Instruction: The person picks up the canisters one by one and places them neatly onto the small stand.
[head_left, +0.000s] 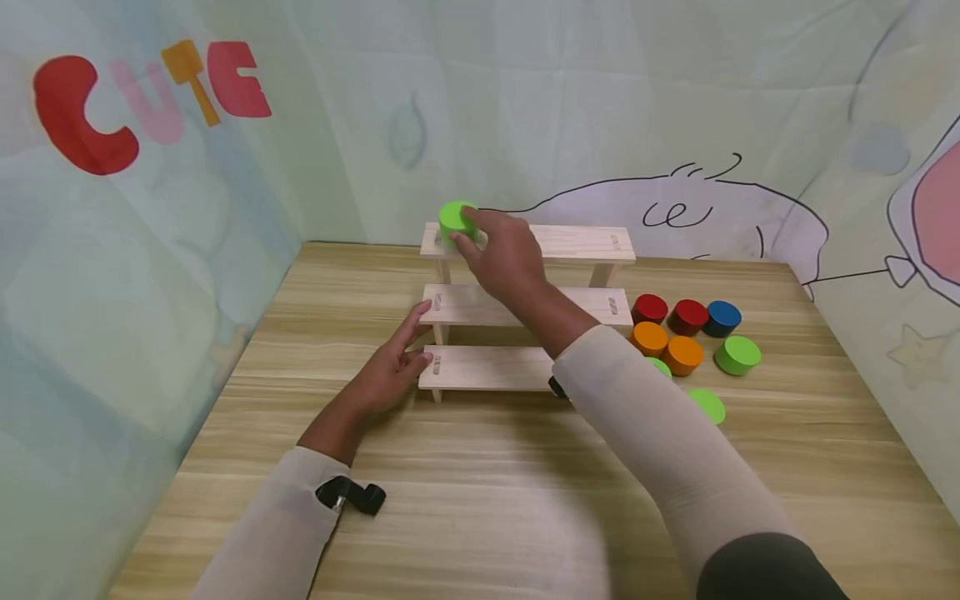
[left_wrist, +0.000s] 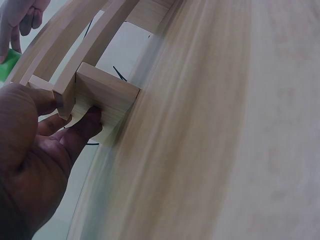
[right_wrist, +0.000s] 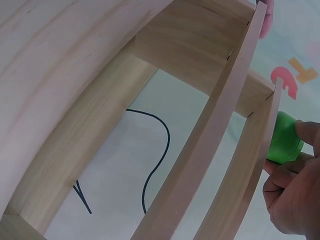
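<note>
A three-tier wooden step rack [head_left: 480,367] stands on the table. My right hand [head_left: 510,254] reaches over it and pinches a green round block [head_left: 456,221] between thumb and fingers, at the left end of the top tier. In the right wrist view the green block [right_wrist: 286,137] sits against the top board, with the right hand [right_wrist: 295,190] beside it. My left hand [head_left: 386,375] grips the left end of the rack by the middle and bottom tiers. Seen from the left wrist, the left hand [left_wrist: 45,135] has its fingers curled around the board ends.
Right of the rack lie two red blocks [head_left: 649,309], a blue block [head_left: 723,318], two orange blocks [head_left: 683,356] and several green blocks [head_left: 738,356]. My right sleeve [head_left: 652,433] partly covers some green ones. A printed backdrop [head_left: 480,108] rises behind the table [head_left: 450,500].
</note>
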